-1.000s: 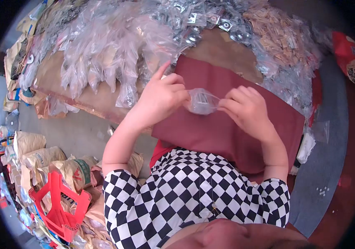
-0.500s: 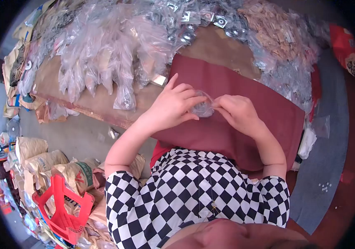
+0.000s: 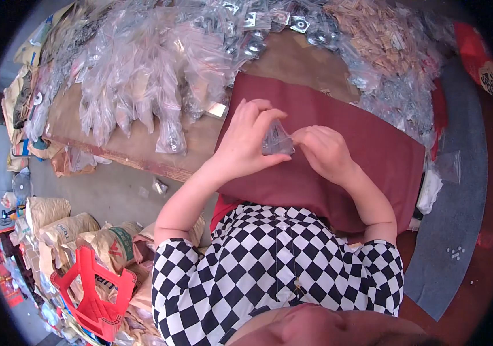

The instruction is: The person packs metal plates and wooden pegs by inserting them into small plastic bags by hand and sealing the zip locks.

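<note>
Over a dark red mat (image 3: 373, 155), a small clear plastic bag (image 3: 275, 138) with dark-looking contents is between my two hands. My left hand (image 3: 249, 135) is curled around the bag's left side, thumb below and fingers above. At the bag's right end, my right hand (image 3: 324, 151) pinches its edge between thumb and fingertips. What lies inside the bag is too small to make out.
Clear bags of parts (image 3: 142, 86) pile along the table's back and left. Bags of brownish pieces (image 3: 373, 29) lie at the back right. A red plastic stool (image 3: 93, 294) and paper sacks (image 3: 65, 225) stand on the floor at left. Grey fabric (image 3: 459, 202) lies right.
My left hand has turned and its fingers have bent further around the bag. The right hand keeps its pinch, shifted slightly left. The bag now looks more upright.
</note>
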Demonstrator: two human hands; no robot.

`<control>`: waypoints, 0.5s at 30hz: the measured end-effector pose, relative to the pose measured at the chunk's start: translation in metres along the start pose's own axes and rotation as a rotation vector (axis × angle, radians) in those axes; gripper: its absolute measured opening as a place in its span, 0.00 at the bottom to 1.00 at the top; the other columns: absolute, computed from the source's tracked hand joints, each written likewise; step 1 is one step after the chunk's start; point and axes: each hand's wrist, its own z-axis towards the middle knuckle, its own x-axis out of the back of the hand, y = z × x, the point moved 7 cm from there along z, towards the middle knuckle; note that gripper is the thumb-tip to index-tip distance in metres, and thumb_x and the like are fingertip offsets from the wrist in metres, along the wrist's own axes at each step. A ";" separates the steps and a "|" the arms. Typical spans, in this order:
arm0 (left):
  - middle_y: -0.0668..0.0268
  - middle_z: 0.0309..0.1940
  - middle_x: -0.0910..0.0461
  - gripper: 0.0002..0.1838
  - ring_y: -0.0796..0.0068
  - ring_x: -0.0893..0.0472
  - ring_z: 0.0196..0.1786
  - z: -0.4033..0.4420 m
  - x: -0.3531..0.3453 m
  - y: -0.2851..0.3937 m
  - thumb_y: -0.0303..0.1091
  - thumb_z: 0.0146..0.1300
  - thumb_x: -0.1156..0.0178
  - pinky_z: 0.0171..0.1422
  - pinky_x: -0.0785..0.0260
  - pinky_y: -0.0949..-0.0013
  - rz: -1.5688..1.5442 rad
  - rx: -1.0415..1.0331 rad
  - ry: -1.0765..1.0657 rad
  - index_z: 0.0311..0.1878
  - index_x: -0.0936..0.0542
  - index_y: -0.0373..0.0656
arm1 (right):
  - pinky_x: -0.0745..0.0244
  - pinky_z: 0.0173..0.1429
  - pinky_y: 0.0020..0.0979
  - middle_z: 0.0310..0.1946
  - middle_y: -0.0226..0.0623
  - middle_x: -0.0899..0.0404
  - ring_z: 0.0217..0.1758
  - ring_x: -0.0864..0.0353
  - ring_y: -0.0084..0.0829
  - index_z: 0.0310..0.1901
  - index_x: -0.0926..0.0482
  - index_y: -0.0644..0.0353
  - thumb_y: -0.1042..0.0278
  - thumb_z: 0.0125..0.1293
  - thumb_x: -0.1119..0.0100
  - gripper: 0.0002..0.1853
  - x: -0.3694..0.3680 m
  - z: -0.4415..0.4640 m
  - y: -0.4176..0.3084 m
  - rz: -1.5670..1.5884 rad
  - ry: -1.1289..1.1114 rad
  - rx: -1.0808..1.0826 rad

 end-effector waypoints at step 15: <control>0.75 0.36 0.19 0.06 0.68 0.23 0.56 0.007 -0.019 0.010 0.34 0.46 0.29 0.76 0.48 0.42 0.233 -0.141 0.042 0.28 0.17 0.50 | 0.28 0.34 0.38 0.26 0.34 0.25 0.30 0.21 0.39 0.36 0.26 0.55 0.74 0.54 0.36 0.10 0.004 -0.006 0.002 -0.018 -0.025 -0.123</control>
